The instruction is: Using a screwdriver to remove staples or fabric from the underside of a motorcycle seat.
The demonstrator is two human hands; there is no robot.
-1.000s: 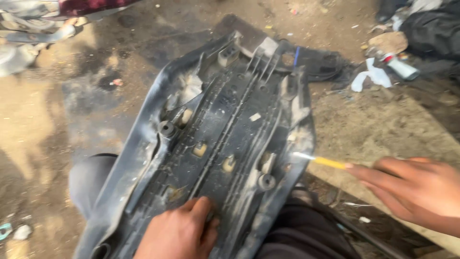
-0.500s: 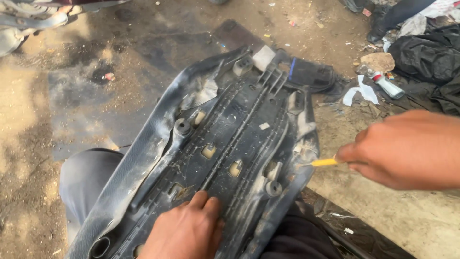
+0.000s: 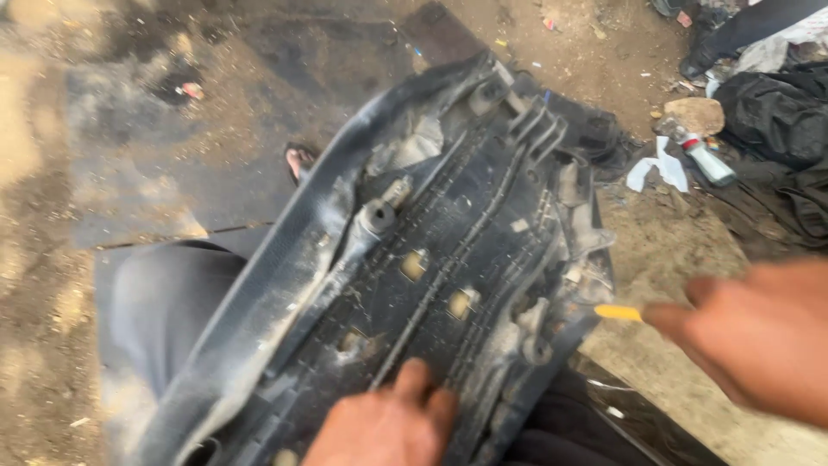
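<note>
A large black plastic seat base point(image 3: 448, 250) lies upside down across my lap, ribbed underside up, dusty and worn. My left hand point(image 3: 384, 423) presses flat on its near end, fingers spread on the ribs. My right hand point(image 3: 750, 341) is at the right, closed around a thin tool with a yellow handle point(image 3: 619, 312). The tool's tip meets the base's right edge near a round boss point(image 3: 539, 349). The tool's working end is hidden against the plastic.
Bare dirt ground surrounds me. My knee in grey trousers point(image 3: 172, 302) sticks out at the left, a sandalled foot point(image 3: 300, 160) beyond it. At the upper right lie a stone point(image 3: 694, 114), a small bottle point(image 3: 707, 160), white scraps and black cloth point(image 3: 776, 112).
The view has shifted and closed in on the seat base. My right hand with the yellow tool has stayed against the base's right edge; my left hand keeps pressing the near end.
</note>
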